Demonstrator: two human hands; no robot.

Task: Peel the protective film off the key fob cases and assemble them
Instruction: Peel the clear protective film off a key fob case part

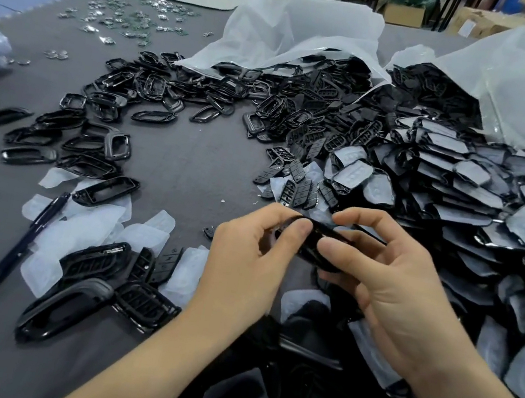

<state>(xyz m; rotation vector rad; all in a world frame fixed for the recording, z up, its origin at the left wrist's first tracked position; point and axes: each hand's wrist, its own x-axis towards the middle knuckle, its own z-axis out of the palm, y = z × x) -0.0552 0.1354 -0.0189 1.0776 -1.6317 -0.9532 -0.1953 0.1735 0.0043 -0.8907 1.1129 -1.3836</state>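
Both hands hold one glossy black key fob case (314, 242) just above the grey table, low in the middle of the view. My left hand (244, 258) pinches its left end with thumb and fingers. My right hand (389, 282) grips its right side, thumb on top. A large heap of film-covered case shells (482, 207) lies to the right. Black case frames (100, 123) are scattered on the left. Peeled white films (82, 231) lie near my left forearm, beside several black button pads (296, 176) further back.
A dark pen (8, 257) lies diagonally at the left. Two white plastic bags (302, 35) spill parts at the back. Small circuit boards and metal bits (124, 19) are strewn at the far left. Cardboard boxes (403, 14) and a person's legs stand beyond the table.
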